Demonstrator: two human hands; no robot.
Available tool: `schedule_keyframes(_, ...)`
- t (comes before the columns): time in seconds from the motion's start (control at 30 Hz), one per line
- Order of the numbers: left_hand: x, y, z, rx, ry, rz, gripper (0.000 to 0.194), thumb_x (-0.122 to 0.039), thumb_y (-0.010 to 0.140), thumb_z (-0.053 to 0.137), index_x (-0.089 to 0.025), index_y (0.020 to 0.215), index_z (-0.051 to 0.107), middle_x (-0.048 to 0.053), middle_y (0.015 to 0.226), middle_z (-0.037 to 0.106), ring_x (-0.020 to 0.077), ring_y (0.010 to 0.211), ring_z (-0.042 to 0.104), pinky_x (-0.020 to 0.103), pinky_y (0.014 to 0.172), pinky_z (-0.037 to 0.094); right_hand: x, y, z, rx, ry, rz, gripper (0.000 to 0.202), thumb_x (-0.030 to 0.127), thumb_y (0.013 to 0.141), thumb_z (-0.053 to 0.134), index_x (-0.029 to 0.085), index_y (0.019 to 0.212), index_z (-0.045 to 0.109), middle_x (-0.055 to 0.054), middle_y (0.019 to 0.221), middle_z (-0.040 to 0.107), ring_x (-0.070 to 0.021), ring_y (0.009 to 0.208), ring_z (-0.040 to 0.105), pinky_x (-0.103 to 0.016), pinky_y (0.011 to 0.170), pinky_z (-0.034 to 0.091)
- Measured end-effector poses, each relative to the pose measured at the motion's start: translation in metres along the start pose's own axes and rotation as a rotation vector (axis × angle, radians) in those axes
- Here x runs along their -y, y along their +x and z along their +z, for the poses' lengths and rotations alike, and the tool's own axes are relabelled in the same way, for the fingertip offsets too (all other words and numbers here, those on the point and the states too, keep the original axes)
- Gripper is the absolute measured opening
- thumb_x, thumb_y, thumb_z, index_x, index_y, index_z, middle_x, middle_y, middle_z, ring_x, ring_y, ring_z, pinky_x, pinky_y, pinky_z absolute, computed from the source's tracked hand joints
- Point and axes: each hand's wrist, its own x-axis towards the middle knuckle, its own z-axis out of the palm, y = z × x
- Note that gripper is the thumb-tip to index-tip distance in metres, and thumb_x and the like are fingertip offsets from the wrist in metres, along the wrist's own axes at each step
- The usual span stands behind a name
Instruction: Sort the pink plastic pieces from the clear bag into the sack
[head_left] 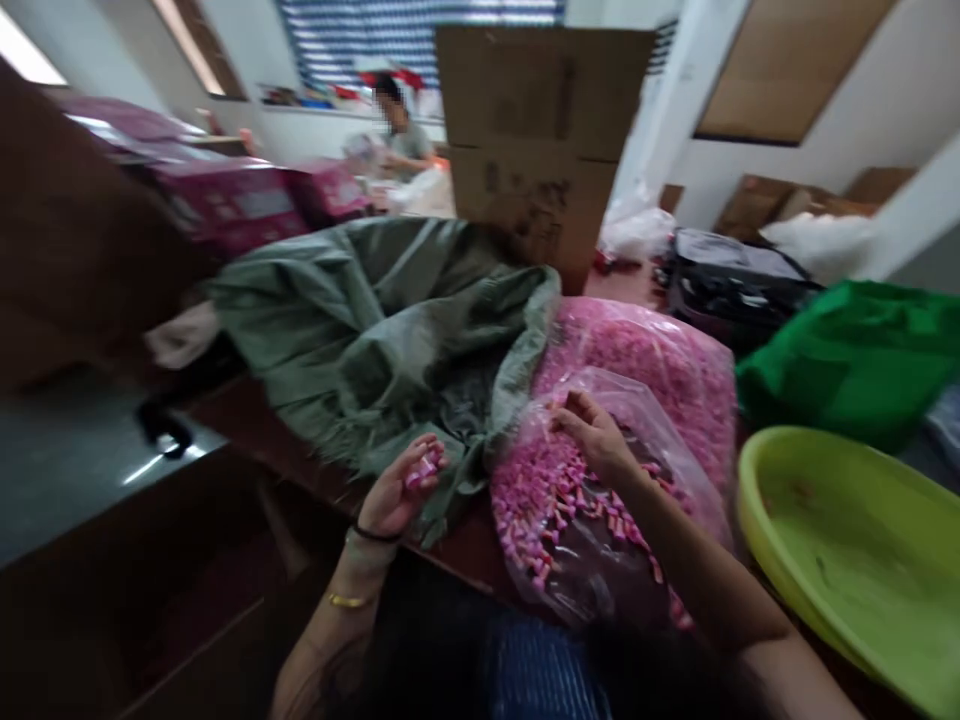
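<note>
My left hand is cupped, palm up, in front of the green sack, with its fingers curled round a few small pink pieces. To the right lies a clear plastic bag holding a great many similar pink pieces, some with orange or white parts. My right hand hovers over this bag near its upper edge. Its thumb and fingertips are pinched together, and what they hold, if anything, is too small to make out.
Behind my hands spreads a crumpled green sack. A second full pink bag lies behind the clear one. At right are a yellow-green basin and a green bag. A tall cardboard box stands ahead; a person sits beyond.
</note>
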Motion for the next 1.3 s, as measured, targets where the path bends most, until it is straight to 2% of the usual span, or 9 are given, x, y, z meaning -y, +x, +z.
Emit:
schedule_keyframes(0.13,-0.03,-0.028,-0.046,-0.057,-0.057,0.175,0.023,-0.014,0.076,0.067,-0.015,0.099,0.061,0.005,0.089,0.062,0.0112,0.073,0.062,0.011,0.041,0.04,0.001,0.027,0.053,0.083,0.078,-0.017,0.031,0.036,0.074,0.075,0.024,0.101,0.063,0.0,0.095,0.066,-0.0102,0.07,0.061,-0.028,0.071,0.053)
schedule_keyframes(0.23,-0.039,-0.044,-0.078,-0.154,-0.018,0.34,0.027,-0.017,0.071,0.074,-0.014,0.094,0.061,0.003,0.082,0.061,0.0094,0.07,0.06,0.011,0.043,0.039,0.002,0.038,0.09,0.125,0.137,-0.023,0.031,0.034,0.072,0.077,0.026,0.1,0.066,0.001,0.094,0.067,-0.0093,0.069,0.06,-0.026,0.069,0.052)
schedule_keyframes(0.37,-0.03,-0.048,-0.112,-0.394,0.219,0.598,0.028,-0.025,0.063,0.08,-0.013,0.08,0.061,-0.003,0.061,0.054,0.0051,0.052,0.049,0.013,0.043,0.035,0.009,0.044,0.126,0.195,0.151,-0.052,0.029,0.033,0.074,0.075,0.026,0.101,0.067,0.001,0.095,0.066,-0.009,0.07,0.059,-0.026,0.071,0.051)
schedule_keyframes(0.47,-0.017,-0.043,-0.128,-0.502,0.364,0.662,0.03,-0.031,0.062,0.08,-0.013,0.077,0.062,-0.004,0.056,0.051,0.0046,0.048,0.043,0.014,0.042,0.031,0.017,0.05,0.145,0.211,0.131,-0.106,0.03,0.032,0.075,0.075,0.026,0.103,0.067,0.001,0.094,0.066,-0.0092,0.071,0.06,-0.026,0.072,0.051)
schedule_keyframes(0.63,-0.003,-0.033,-0.135,-0.496,0.415,0.642,0.032,-0.037,0.063,0.078,-0.013,0.078,0.062,-0.004,0.057,0.051,0.0064,0.049,0.045,0.015,0.043,0.034,0.045,0.08,0.174,0.139,0.135,-0.288,0.031,0.033,0.07,0.079,0.025,0.096,0.066,0.003,0.09,0.066,-0.0086,0.07,0.061,-0.024,0.071,0.051)
schedule_keyframes(0.73,0.004,-0.03,-0.135,-0.491,0.423,0.632,0.035,-0.041,0.061,0.078,-0.014,0.076,0.063,-0.004,0.056,0.05,0.0066,0.049,0.044,0.016,0.043,0.034,0.078,0.107,0.191,0.121,0.207,-0.399,0.026,0.035,0.068,0.08,0.024,0.084,0.063,0.005,0.084,0.066,-0.0072,0.067,0.06,-0.021,0.067,0.051)
schedule_keyframes(0.83,0.01,-0.027,-0.135,-0.491,0.421,0.608,0.038,-0.044,0.058,0.079,-0.014,0.075,0.064,-0.004,0.054,0.049,0.007,0.048,0.043,0.016,0.042,0.034,0.117,0.134,0.206,0.171,0.298,-0.455,0.027,0.039,0.067,0.081,0.024,0.079,0.062,0.006,0.083,0.068,-0.0058,0.062,0.059,-0.02,0.063,0.05)
schedule_keyframes(1.03,0.013,-0.01,-0.14,-0.483,0.41,0.568,0.045,-0.051,0.052,0.081,-0.014,0.073,0.066,-0.003,0.05,0.048,0.0066,0.045,0.041,0.016,0.041,0.031,0.175,0.166,0.224,0.292,0.518,-0.427,0.03,0.04,0.065,0.081,0.025,0.083,0.064,0.006,0.087,0.071,-0.0057,0.062,0.06,-0.02,0.062,0.052)
schedule_keyframes(1.3,0.013,0.015,-0.142,-0.438,0.417,0.527,0.053,-0.057,0.04,0.082,-0.015,0.066,0.064,-0.002,0.042,0.047,0.0065,0.036,0.038,0.018,0.037,0.03,0.206,0.174,0.236,0.372,0.629,-0.372,0.018,0.028,0.071,0.077,0.023,0.08,0.062,0.006,0.08,0.069,-0.0053,0.064,0.06,-0.02,0.063,0.051)
